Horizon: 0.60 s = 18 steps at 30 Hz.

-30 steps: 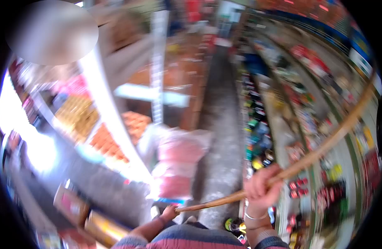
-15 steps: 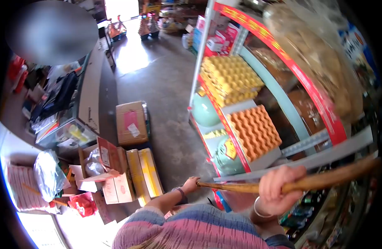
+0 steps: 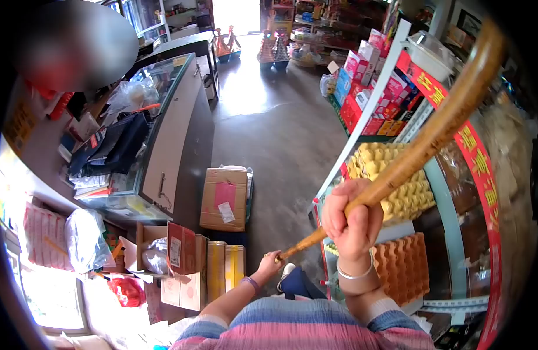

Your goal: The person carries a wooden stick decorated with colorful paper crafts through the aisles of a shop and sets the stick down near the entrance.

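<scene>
Right of the counter [image 3: 174,137] a wooden pole [image 3: 412,157] slanted, left hand [image 3: 270,265] clamped on its thin end, right hand [image 3: 354,221] wrapped round its shaft — probably stiff, smooth, top-heavy, best held two-handed.

A cardboard box [image 3: 209,201] stands near the glass-topped counter [image 3: 174,137].

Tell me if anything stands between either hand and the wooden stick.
Nothing visible does: the left hand grips the thin end of the wooden stick, and the right hand is wrapped around it farther along. The yellow egg trays appear beyond the stick, not between it and either hand.
</scene>
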Each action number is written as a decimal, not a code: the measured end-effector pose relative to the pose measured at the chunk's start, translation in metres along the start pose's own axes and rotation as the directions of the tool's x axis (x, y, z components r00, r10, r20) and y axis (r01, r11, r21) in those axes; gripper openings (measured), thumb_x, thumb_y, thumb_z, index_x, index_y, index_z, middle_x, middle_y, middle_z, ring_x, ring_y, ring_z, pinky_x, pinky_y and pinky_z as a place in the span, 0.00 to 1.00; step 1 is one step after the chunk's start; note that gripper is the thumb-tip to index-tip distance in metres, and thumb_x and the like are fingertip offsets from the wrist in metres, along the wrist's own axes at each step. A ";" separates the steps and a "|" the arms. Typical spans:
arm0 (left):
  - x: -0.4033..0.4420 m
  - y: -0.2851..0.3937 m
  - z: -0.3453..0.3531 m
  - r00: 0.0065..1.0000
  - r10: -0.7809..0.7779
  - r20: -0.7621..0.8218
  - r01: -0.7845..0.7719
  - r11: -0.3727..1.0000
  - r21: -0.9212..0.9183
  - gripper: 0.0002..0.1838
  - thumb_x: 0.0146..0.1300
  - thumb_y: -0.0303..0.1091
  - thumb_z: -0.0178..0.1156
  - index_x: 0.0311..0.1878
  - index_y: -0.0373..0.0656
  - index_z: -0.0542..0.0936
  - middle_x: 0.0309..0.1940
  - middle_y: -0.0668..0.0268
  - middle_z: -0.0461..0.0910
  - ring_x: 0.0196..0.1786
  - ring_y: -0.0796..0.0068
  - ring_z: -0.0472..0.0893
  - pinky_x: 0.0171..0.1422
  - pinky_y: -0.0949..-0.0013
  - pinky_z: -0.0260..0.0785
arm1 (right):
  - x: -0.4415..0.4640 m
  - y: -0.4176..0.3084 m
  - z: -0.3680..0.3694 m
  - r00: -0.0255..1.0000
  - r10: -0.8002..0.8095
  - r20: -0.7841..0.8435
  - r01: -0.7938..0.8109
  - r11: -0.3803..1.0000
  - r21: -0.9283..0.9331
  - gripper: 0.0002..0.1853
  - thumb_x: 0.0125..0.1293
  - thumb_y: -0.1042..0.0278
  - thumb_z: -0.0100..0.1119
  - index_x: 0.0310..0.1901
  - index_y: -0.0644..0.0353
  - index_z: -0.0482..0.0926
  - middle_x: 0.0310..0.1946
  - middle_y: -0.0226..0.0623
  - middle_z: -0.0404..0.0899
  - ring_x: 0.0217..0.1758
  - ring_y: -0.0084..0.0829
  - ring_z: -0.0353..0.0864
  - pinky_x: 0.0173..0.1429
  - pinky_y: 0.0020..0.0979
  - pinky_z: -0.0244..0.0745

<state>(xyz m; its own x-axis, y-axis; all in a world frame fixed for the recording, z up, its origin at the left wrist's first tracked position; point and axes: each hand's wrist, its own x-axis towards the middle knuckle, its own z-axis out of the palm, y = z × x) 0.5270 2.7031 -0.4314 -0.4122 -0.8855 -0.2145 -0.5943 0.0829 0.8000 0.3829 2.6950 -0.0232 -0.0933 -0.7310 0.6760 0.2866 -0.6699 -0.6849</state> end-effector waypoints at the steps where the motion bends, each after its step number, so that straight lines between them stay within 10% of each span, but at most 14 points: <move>1: 0.013 0.008 -0.010 1.000 -0.020 -0.007 0.020 1.000 -0.013 0.26 0.52 0.43 0.62 0.52 0.41 0.73 0.46 0.51 0.76 0.51 0.53 0.74 0.57 0.59 0.66 | 0.016 0.009 -0.008 1.000 0.018 0.010 -0.018 1.000 0.023 0.18 0.69 0.60 0.44 0.45 0.71 0.67 0.16 0.26 0.64 0.15 0.12 0.57 0.18 0.16 0.52; 10: 0.162 0.033 -0.099 0.971 -0.127 -0.202 0.081 0.972 -0.218 0.22 0.54 0.38 0.61 0.50 0.35 0.75 0.43 0.54 0.79 0.46 0.64 0.80 0.51 0.66 0.72 | 0.180 0.139 -0.081 0.999 -0.022 0.037 0.021 0.999 0.026 0.16 0.69 0.61 0.43 0.45 0.69 0.68 0.16 0.26 0.64 0.15 0.13 0.57 0.18 0.16 0.52; 18: 0.304 -0.086 -0.165 0.819 -0.495 -0.290 0.345 0.829 -0.440 0.17 0.54 0.37 0.61 0.44 0.37 0.79 0.37 0.57 0.82 0.42 0.68 0.81 0.49 0.70 0.72 | 0.342 0.311 -0.149 0.994 -0.098 -0.049 0.096 0.994 -0.047 0.13 0.70 0.61 0.41 0.45 0.64 0.68 0.16 0.27 0.63 0.14 0.16 0.58 0.18 0.18 0.55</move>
<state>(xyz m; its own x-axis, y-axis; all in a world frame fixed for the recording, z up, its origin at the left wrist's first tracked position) 0.5664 2.3512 -0.4727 0.1562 -0.8991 -0.4089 -0.3315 -0.4377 0.8358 0.2979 2.2176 -0.0452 -0.1680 -0.6672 0.7256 0.2309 -0.7423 -0.6291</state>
